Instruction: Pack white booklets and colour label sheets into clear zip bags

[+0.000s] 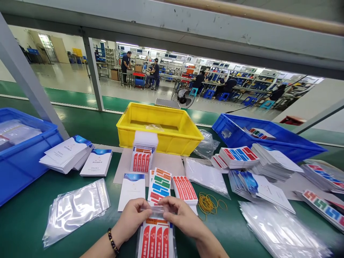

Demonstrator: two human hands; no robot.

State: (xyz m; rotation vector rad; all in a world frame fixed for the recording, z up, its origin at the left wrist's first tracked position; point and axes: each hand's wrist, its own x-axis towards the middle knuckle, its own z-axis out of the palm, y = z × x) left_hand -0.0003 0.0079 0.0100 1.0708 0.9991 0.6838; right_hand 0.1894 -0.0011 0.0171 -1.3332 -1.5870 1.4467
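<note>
My left hand [133, 218] and my right hand [181, 216] both pinch the top edge of a clear zip bag [156, 237] near the table's front edge. The bag holds red-and-white sticker sheets. Just beyond my hands lie a white booklet [132, 190], a stack of coloured sticker sheets [160, 184] and a stack of red sticker sheets [185, 189]. A beaded bracelet sits on my left wrist.
A yellow bin [161, 143] stands at centre back, with blue bins at left [24, 165] and right [271, 143]. Empty clear bags [76, 208] lie at left, rubber bands [209, 204] at right. Booklet piles [67, 153] and sticker stacks [239, 156] crowd the green table. People work far behind.
</note>
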